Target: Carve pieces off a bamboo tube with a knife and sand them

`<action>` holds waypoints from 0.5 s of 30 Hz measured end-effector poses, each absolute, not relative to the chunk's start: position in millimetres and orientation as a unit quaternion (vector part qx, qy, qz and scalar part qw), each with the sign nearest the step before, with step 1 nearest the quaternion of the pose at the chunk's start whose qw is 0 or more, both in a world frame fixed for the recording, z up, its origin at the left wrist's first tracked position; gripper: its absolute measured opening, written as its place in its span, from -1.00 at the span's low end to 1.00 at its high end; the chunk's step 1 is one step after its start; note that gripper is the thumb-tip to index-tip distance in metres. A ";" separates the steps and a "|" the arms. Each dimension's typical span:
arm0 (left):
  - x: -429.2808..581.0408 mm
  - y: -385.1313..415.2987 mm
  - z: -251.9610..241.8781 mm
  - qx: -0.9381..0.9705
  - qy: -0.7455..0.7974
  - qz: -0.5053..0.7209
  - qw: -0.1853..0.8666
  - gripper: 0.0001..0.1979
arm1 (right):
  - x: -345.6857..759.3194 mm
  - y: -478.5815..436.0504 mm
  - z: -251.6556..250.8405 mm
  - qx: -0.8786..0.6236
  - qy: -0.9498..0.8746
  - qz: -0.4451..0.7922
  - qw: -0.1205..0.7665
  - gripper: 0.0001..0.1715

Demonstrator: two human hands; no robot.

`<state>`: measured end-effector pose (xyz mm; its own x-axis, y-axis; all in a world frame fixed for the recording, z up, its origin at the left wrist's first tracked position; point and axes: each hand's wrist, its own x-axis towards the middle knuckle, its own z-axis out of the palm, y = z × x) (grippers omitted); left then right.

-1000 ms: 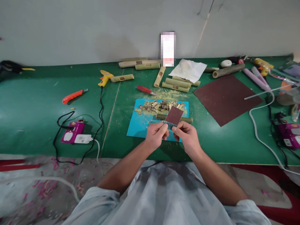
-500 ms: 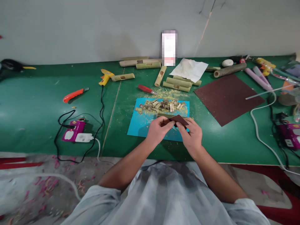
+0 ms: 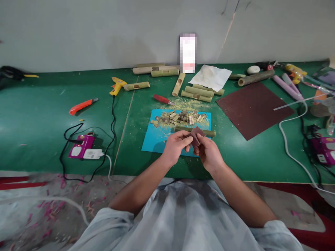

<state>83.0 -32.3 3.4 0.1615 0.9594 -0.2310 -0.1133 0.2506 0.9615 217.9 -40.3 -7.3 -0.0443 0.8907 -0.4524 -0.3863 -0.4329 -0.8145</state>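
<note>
"What is nearest?"

"Pale, loose clothing (image 3: 180, 216), then two bare forearms reaching to the middle of the green worktop (image 3: 44, 115). The left hand (image 3: 176, 149) and right hand (image 3: 212, 153) meet just above its near part."

"Are they holding something?"

"Yes, a small brown sheet (image 3: 195, 132), raised between them. The grip of each hand is closed in a pinch, thumbs on top and fingers curled beneath. Holding it from both sides probably keeps the bend in it under control."

"And under that?"

"A flat blue board (image 3: 151, 141), seemingly laid there to catch debris. Crossing it, just beyond the fingers, is a green bamboo tube (image 3: 210, 133); behind lies a heap of blocky bamboo chips (image 3: 175, 119) among yellowish, powdery shavings."

"What is it all made of?"

"The small sheet is matt and creased, its colour matching the large brown sheet (image 3: 252, 111) lying flat to the right; both look like sandpaper. Farther back are a red-handled tool (image 3: 161, 99), smooth, round bamboo lengths (image 3: 196, 96), some with rectangular cut-outs, and crumpled white paper (image 3: 211, 78). Farthest, a blurred upright screen (image 3: 187, 52) leans on the grey wall (image 3: 78, 35), perhaps for easy viewing."
</note>
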 end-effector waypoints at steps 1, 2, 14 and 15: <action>83.0 -32.4 2.9 0.437 0.485 0.432 0.622 -0.73 | 216.8 -41.8 -7.0 -0.506 -0.241 0.680 0.473 -0.53; 82.5 -32.4 2.4 0.438 0.487 0.435 0.618 -0.73 | 216.4 -43.1 -6.4 -0.507 -0.233 0.678 0.478 -0.52; 85.3 -34.0 1.9 0.477 0.487 0.395 0.616 -0.54 | 221.9 -40.6 3.8 -0.507 -0.288 0.623 0.521 -0.65; 86.5 -33.9 1.8 0.481 0.487 0.389 0.617 -0.53 | 220.9 -40.7 3.6 -0.508 -0.296 0.622 0.518 -0.65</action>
